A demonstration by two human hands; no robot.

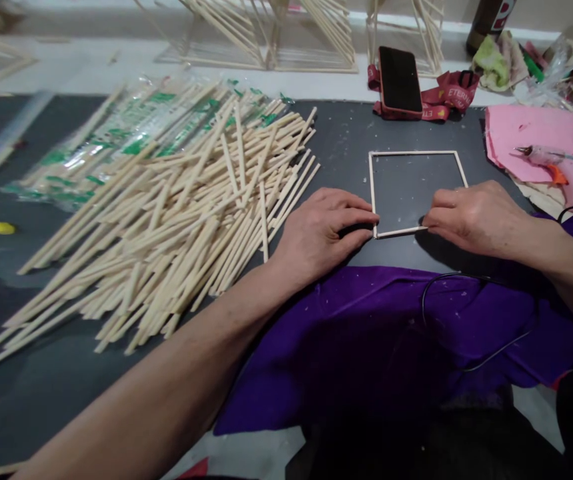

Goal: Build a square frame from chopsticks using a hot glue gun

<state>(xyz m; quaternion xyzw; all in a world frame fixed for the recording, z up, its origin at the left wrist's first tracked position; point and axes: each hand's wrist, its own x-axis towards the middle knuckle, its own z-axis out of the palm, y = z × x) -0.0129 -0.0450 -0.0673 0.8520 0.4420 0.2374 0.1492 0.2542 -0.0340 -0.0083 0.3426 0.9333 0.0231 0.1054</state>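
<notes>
A square frame of thin wooden sticks (pixel 413 153) lies on the dark grey table top. My left hand (pixel 322 227) is at its near left corner, thumb and fingertips closed on the left stick. My right hand (pixel 476 217) pinches the frame around its near right corner, which is hidden behind the fingers. To the left of my left hand lies a big loose pile of wooden sticks (pixel 191 227). Behind that pile, more sticks sit in clear plastic packets with green print (pixel 141 117).
A hot glue gun (pixel 561 163) rests on pink sheets (pixel 501 127) at the right. Beyond the frame lie a phone (pixel 400 80) and a red lanyard (pixel 451 93). Finished stick structures (pixel 311 67) stand along the back. Purple cloth (pixel 366 333) with a black cable covers the near edge.
</notes>
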